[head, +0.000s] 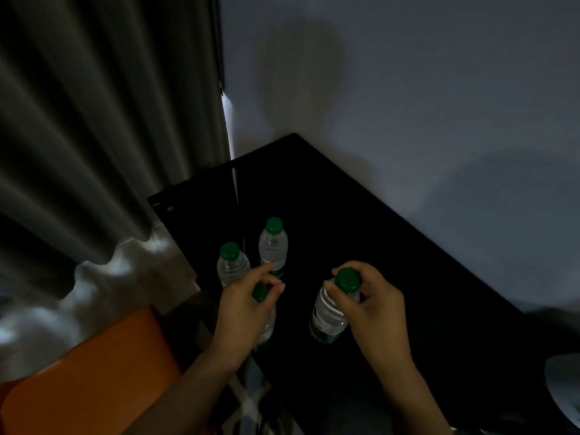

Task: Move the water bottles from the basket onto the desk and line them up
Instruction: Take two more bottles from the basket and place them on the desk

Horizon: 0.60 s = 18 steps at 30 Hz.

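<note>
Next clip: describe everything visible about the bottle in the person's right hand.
The bottle is small, clear plastic, with a green cap on and a white label above a green band. It tilts, cap upper right, base lower left, over the black desk; contact with it is unclear. The right hand grips it round the neck, below the cap.

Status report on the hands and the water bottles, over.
Left grip holds left bottle by its cap; right grip holds right bottle, tilted, by its neck. Rear bottle and front bottle upright on black desk. Nothing blocking.
</note>
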Tool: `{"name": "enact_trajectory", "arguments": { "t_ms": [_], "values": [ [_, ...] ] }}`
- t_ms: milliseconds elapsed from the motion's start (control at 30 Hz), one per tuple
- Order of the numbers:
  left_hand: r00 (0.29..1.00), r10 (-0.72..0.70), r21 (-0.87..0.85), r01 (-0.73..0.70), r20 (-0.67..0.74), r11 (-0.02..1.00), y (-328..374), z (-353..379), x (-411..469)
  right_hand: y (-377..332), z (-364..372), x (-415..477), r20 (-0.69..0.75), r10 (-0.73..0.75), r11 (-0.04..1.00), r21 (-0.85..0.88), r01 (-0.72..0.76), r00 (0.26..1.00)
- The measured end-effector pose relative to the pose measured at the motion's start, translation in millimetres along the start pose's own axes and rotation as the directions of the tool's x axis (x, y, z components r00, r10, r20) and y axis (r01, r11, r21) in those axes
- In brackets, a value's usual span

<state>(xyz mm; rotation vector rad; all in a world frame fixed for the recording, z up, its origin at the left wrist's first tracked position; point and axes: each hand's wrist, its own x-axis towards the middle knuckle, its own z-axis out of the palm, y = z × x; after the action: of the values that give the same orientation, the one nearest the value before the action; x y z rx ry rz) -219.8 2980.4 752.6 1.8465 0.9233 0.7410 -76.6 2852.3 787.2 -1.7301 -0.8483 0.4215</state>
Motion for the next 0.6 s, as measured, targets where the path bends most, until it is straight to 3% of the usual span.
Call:
{"name": "enact_trajectory", "arguments": {
  "t_ms": [267, 600],
  "values": [
    [1.0, 0.017, 0.038, -0.017, 0.008, 0.999, -10, 13, 17, 16, 4, 7, 0.026, 0.03, 0.996, -0.081, -0.028, 0.999],
    [0.992, -0.032, 0.048, 0.026, 0.118, 0.999, -13, 9, 22, 20, 8, 13, 0.038, 0.034, 0.991, -0.131, -0.029, 0.999]
  ]
}}
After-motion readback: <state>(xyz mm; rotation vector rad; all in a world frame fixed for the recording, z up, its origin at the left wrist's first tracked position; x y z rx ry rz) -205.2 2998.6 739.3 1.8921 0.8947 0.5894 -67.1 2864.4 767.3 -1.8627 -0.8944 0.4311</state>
